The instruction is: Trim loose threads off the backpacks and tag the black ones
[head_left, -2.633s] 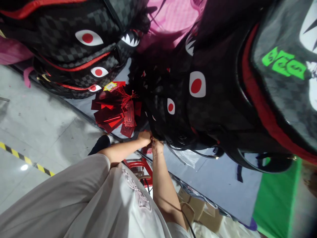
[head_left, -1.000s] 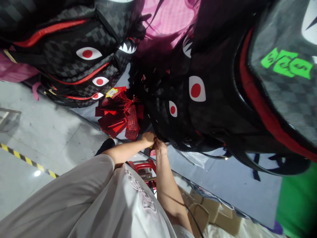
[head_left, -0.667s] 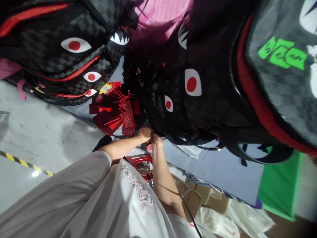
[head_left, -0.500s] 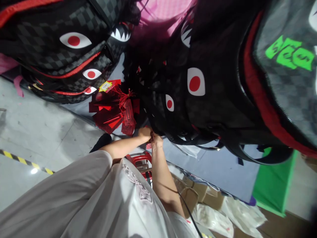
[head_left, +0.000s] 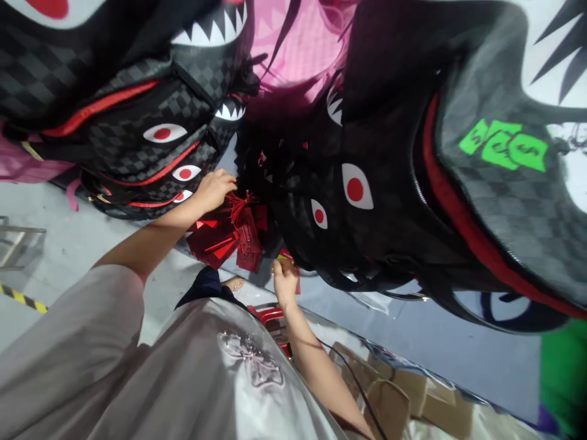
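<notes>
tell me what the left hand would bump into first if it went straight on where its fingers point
The left hand would likely pass by the red cords and meet the black bags on the picture's right, though depth is hard to judge.

Left of where I grip, I see a pale grey floor (head_left: 68, 244) with yellow-and-black tape (head_left: 22, 298). Below my grip is a red stool (head_left: 271, 315); to the right, a bluish-grey table (head_left: 477, 362).

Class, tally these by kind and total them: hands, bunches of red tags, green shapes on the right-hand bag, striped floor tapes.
Left hand and right hand: 2
Bunch of red tags: 1
Green shapes: 3
Striped floor tape: 1
Total: 7
</notes>
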Demonstrator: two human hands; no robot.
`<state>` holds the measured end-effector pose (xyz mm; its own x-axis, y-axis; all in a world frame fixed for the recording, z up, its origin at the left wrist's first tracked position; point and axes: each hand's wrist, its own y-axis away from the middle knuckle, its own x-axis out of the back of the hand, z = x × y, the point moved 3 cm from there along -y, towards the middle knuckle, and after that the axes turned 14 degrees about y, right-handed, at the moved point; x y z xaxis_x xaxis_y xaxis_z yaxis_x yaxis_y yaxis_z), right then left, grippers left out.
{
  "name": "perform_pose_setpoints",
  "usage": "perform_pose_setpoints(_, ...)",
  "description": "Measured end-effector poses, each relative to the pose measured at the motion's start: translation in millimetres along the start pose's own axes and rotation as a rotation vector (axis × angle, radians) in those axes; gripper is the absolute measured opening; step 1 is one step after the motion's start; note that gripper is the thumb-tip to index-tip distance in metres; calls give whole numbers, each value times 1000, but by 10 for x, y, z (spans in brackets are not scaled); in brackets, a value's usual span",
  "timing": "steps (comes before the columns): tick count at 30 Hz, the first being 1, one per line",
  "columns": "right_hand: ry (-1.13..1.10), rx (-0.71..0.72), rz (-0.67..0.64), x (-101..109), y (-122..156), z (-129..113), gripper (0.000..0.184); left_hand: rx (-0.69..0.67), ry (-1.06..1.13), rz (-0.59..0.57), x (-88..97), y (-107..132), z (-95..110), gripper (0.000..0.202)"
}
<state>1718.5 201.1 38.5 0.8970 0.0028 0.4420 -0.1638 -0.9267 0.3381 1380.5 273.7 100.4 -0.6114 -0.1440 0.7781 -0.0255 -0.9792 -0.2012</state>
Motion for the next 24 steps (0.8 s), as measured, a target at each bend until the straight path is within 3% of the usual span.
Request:
perform_pose_setpoints(2, 38, 152, -63, -363, -54, -362, 6, -103, -34, -153, -39, -154, -154, 29)
perform_pose_setpoints(4, 85, 273, -81, -718, -189, -730, 15, -187, -51, -210, -121, -237, -191, 28)
perform_pose_setpoints(7, 96, 289, -76, -1147, -453, -1122, 25, -244, -89, -270, -210, -306, -169, 23)
perform_pose_setpoints(10, 59, 278, -99, -1424, -656, -1303, 25, -310, -120, -360, -203, -387, -150, 20)
perform_pose_setpoints(14, 41, 238, -66, -1567, -781, -1339, 16, -392, -192, -397, -98, -517, -161, 26)
perform_pose_setpoints(19, 33, 208, -13, -1559, -807, -1280, 17, -490, -204, -441, -20, -582, -169, 24)
perform_pose_setpoints(24, 102, 168, 29, -1488, -815, -1179, 27, -632, -222, -374, 13, -556, 58, 20)
